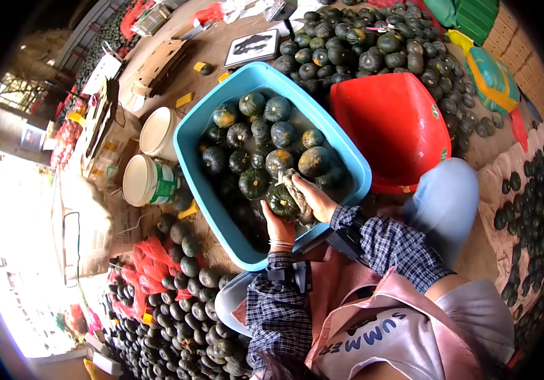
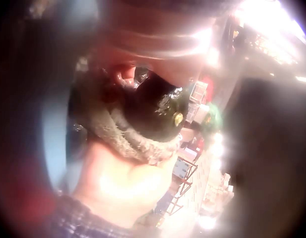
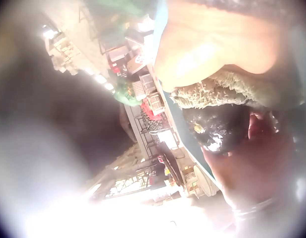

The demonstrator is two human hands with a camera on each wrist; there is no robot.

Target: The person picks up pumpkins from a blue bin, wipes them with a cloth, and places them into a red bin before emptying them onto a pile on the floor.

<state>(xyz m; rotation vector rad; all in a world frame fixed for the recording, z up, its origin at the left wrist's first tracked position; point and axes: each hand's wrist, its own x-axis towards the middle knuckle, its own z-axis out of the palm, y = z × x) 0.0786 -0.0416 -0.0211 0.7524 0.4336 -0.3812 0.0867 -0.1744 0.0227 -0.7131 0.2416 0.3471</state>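
A wet dark green pumpkin point(image 1: 281, 202) is held over the near side of a blue tub point(image 1: 358, 170). My left hand point(image 1: 277, 227) grips it from below and the left, thumb up along its side. In my right hand point(image 1: 318, 200) is a bunched, fuzzy grey-beige cloth point(image 1: 301, 195), pressed against the pumpkin's right side. Both wrist views are hazy; in the left one the cloth point(image 2: 125, 136) curves along the glossy pumpkin point(image 2: 160, 111), whose pale stem spot faces outward. Several more green pumpkins point(image 1: 277, 109), some with orange patches, sit in water inside the tub.
A red scoop-shaped basin point(image 1: 386, 126) stands right of the tub, with a large pumpkin pile point(image 1: 373, 60) behind. White buckets point(image 1: 140, 180) stand at the left. More pumpkins point(image 1: 189, 329) and red netting point(image 1: 148, 266) lie at lower left. A flat scale point(image 1: 252, 49) lies beyond the tub.
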